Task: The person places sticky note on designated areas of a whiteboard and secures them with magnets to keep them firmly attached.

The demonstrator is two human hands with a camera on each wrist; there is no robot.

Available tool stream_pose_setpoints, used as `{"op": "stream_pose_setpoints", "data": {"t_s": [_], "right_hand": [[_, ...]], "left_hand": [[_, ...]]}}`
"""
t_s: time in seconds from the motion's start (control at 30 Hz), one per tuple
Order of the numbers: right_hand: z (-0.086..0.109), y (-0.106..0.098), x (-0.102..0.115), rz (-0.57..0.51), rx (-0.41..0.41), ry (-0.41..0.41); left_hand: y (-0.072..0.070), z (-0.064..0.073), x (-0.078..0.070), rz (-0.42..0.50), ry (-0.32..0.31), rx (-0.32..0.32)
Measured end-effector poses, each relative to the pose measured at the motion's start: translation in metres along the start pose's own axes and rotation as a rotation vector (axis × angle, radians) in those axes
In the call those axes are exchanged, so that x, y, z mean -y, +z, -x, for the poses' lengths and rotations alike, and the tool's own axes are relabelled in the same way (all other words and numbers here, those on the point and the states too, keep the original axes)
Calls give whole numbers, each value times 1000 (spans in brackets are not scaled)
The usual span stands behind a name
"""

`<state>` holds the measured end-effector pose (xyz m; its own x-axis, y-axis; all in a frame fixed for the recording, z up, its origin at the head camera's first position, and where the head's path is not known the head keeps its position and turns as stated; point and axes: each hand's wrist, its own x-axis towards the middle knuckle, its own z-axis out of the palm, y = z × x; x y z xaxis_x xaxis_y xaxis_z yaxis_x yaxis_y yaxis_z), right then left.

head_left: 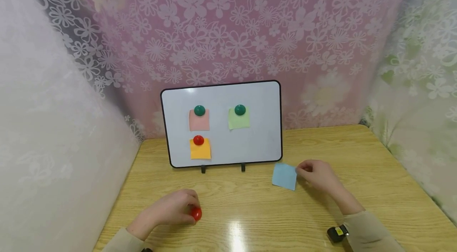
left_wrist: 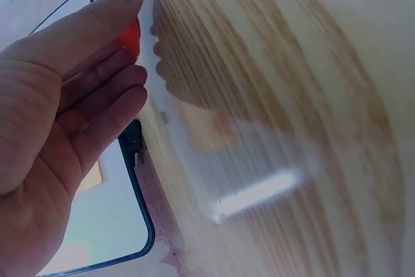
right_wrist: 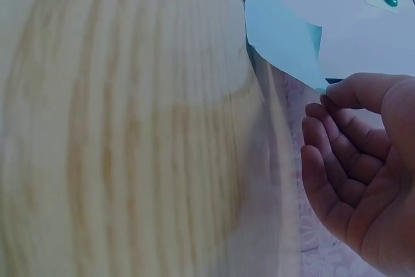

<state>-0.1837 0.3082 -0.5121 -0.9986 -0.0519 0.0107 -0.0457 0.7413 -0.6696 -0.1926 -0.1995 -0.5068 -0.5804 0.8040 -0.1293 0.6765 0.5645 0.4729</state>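
My right hand [head_left: 317,174] pinches a blue sticky note [head_left: 284,176] by its right edge, just below the whiteboard's lower right corner. In the right wrist view, thumb and forefinger grip one corner of the note [right_wrist: 282,34]. My left hand [head_left: 175,207] holds a red round magnet [head_left: 196,214] between thumb and fingers, low over the table at the front left. The left wrist view shows the magnet [left_wrist: 131,38] partly hidden behind the thumb. On the whiteboard [head_left: 264,125], a pink note [head_left: 199,122] and a green note [head_left: 238,121] hang under green magnets, and an orange note [head_left: 200,151] under a red one.
The whiteboard stands on small black feet [head_left: 203,169] towards the back of the wooden table [head_left: 228,194]. Flowered cloth [head_left: 228,37] hangs behind it, with a pale wall on the left [head_left: 64,133] and a flowered one on the right [head_left: 425,65].
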Motion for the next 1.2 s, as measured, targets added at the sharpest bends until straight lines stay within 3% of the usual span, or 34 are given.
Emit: {"op": "stream_pose_setpoints", "data": {"t_s": [0.4,0.73,1.2], "right_hand": [[-5,3,9,7,-15,-44],[-8,9,13,-2,-10,-62],[-13,15,24,-48,-22,-42]], "left_hand": [[-1,-3,1,-55,32,-79],[-2,-10,-6,-97,35,-149],[5,-24,-7,-40,28,-271]]}}
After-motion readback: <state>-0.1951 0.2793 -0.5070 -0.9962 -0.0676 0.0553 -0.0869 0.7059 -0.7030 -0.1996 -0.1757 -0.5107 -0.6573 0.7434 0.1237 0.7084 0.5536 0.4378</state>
